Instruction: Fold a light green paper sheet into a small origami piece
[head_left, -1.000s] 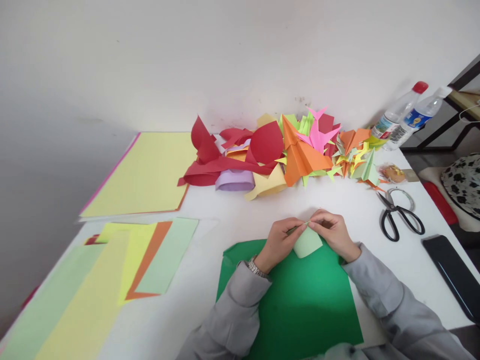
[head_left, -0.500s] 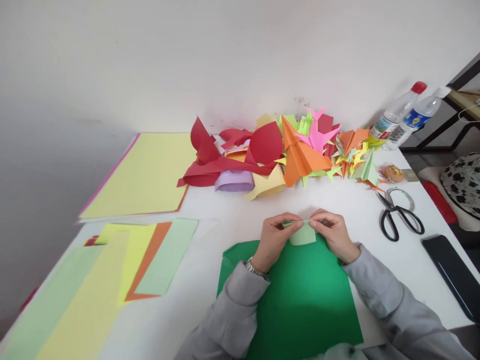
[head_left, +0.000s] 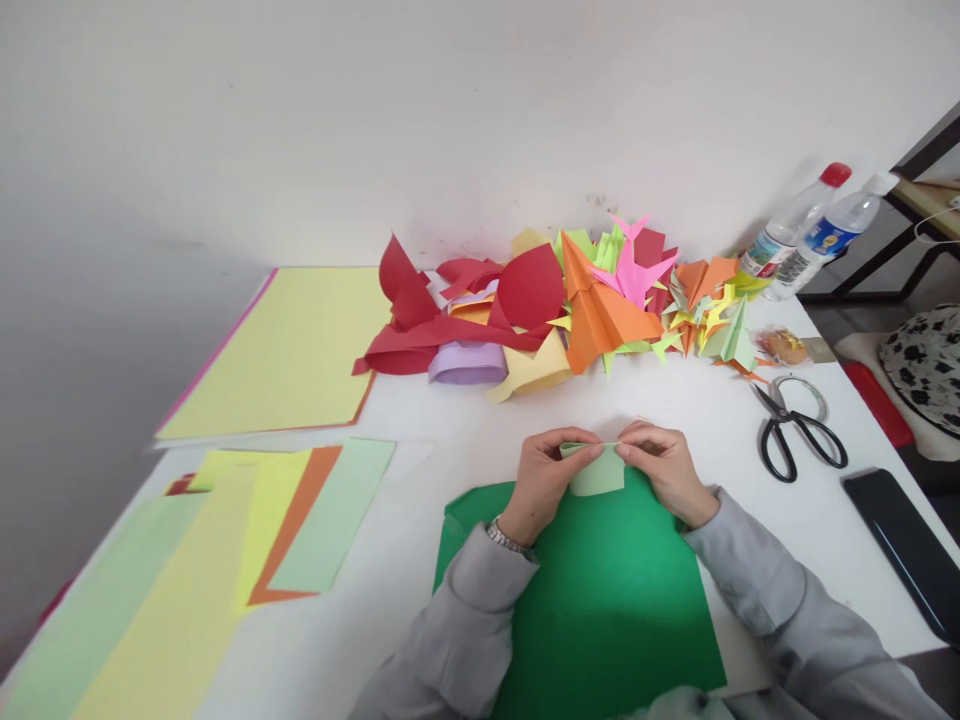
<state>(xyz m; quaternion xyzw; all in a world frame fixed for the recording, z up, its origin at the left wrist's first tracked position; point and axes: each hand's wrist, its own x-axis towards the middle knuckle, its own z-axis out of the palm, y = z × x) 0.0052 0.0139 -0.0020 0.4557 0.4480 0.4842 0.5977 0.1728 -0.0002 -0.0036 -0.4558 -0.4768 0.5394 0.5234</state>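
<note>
Head view: we looked down on a white table with both hands near the centre of the frame.
Left hand: our left hand, just left of lower centre, pinched the upper edge of the paper between thumb and forefinger.
Right hand: our right hand, just right of it, pinched the other end of that edge the same way; the fingertips of both hands were near each other.
Pale green paper: the small pale green paper hung between the hands, bent over at its left end; we could not tell whether its lower edge touched the large green sheet at bottom centre.
Top edge: we judged that good work here called for light, even thumb pressure, with the layers flush before any crease was pressed in.
Bend: squeezing too hard, we thought, could buckle the curve; matched pulls from both sides should hold it straight.
Scissors: the black-handled scissors lay at right, beside a smartphone.
Folded pieces: an orange paper plane and red paper shapes were heaped at upper centre.
</note>
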